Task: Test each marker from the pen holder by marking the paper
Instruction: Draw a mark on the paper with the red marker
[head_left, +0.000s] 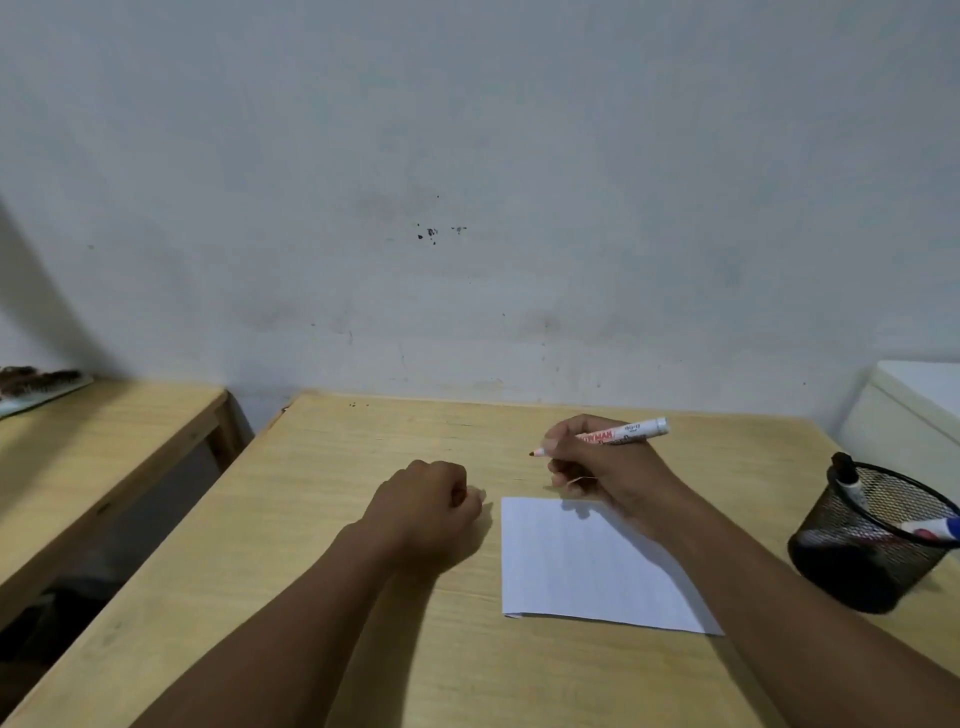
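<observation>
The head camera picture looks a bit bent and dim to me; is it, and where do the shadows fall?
In the head view, wide-angle distortion splays the table edges outward; lighting is soft and dim, with no glare; the left hand shadows the wood on its right, the right hand shadows the paper's top edge; the left corner is darkest.

Both bare forearms reach forward from the lower edge of the view. The left hand (428, 506) is curled into a loose fist, knuckles up; whether it encloses anything cannot be told. The right hand (597, 462) is raised a little farther ahead, its fingers (563, 475) bunched in a writing grip, wrist bent inward toward the left.
</observation>
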